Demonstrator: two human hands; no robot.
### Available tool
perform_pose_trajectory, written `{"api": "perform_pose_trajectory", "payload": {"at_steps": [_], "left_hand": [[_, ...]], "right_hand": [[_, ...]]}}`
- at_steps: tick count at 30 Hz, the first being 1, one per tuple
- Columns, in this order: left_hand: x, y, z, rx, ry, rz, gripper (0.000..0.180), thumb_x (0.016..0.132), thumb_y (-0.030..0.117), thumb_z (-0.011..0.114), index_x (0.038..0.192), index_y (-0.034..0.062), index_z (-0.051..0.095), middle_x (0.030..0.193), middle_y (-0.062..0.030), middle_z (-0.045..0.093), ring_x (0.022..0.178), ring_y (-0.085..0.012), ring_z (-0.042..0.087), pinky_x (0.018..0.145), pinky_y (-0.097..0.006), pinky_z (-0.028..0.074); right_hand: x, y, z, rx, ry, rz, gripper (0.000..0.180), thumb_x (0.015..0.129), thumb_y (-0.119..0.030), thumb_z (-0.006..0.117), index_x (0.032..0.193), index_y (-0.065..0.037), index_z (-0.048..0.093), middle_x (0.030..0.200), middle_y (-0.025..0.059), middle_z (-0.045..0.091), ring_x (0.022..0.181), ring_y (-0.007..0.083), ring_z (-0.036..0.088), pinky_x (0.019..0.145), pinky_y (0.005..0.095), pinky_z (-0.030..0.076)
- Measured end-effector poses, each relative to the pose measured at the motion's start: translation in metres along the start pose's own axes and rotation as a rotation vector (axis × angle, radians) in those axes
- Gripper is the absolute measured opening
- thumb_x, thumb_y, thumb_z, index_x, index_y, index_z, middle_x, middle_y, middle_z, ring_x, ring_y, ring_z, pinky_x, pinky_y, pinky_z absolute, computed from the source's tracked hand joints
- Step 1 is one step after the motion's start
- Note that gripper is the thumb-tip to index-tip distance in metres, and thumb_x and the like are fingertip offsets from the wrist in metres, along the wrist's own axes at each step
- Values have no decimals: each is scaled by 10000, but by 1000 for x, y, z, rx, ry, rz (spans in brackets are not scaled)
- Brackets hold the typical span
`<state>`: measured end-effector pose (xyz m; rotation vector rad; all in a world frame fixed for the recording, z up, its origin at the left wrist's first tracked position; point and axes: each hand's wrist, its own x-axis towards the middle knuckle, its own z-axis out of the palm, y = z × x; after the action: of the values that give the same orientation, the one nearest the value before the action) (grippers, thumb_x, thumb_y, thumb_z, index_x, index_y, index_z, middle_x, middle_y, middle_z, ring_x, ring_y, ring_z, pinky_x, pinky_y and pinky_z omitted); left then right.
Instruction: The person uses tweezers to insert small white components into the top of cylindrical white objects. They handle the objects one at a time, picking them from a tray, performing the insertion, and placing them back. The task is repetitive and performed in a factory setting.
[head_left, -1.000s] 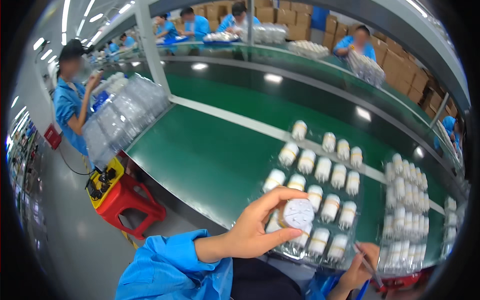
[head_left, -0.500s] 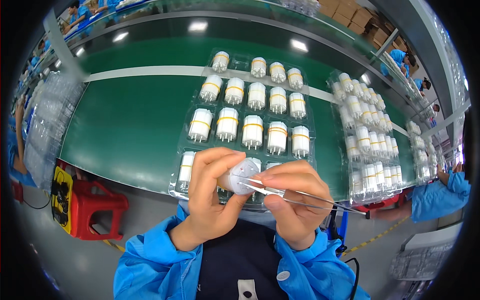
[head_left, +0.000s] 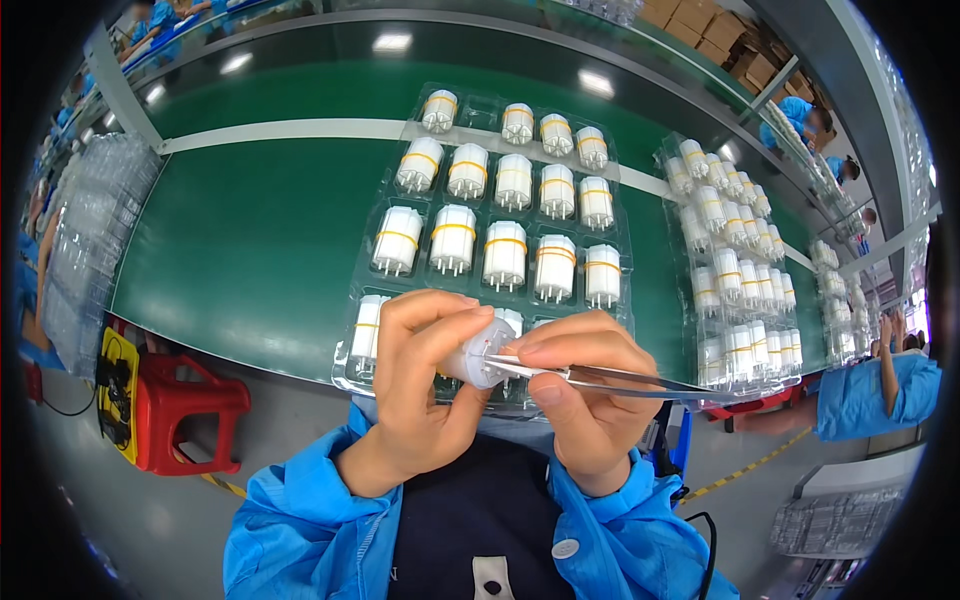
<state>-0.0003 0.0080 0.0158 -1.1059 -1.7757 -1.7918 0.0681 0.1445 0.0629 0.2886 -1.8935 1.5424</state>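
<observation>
My left hand (head_left: 415, 390) is closed around a white cylindrical plug unit (head_left: 468, 355), its round end tilted toward the right. My right hand (head_left: 595, 395) pinches a pair of metal tweezers (head_left: 640, 382) with pale tips. Those tips touch the unit's end face, where prongs stand out; the exact contact is too small to make out. Beyond both hands lies a clear plastic tray (head_left: 480, 108) holding rows of similar white plug units (head_left: 454, 240) with yellow bands and metal pins. The hands partly hide its nearest row.
A green work surface (head_left: 230, 250) lies under the trays. More filled trays (head_left: 715, 250) stand to the right, stacked clear plastic trays (head_left: 100, 220) at left. A red stool (head_left: 185, 400) is at lower left. A co-worker's blue sleeve (head_left: 860, 395) shows at far right.
The tweezers have turned in my right hand, and their arms now look closer together. The unit's end face has swung slightly to the right. At far right the co-worker's arm has lifted.
</observation>
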Motion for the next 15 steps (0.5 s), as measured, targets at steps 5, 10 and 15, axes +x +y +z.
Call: {"api": "perform_pose_trajectory", "payload": {"at_steps": [5,10,15], "left_hand": [[-1,0,1,5,0,-7,592,627,-143,698,1199,-28,596,1130,-205,556,1008,-330,579,841,-378,498],[1,1,-1,-5,-24,-26,560,647,-131,711,1188,-33,607,1121,-197,569,1005,-322,584,835,-372,502],[2,1,-2,-34,-57,-59,544,659,-124,713,1186,-32,619,1122,-191,580,1002,-315,585,830,-366,503]], "right_hand": [[-2,3,-1,-4,5,-11,148,836,-6,730,974,41,705,930,162,721,832,239,695,728,308,553],[-2,6,-3,51,13,2,133,823,3,730,952,34,716,910,157,729,823,239,703,727,314,561],[-1,7,-6,9,-14,-14,125,808,9,737,931,29,724,906,150,734,804,238,706,703,314,563]]}}
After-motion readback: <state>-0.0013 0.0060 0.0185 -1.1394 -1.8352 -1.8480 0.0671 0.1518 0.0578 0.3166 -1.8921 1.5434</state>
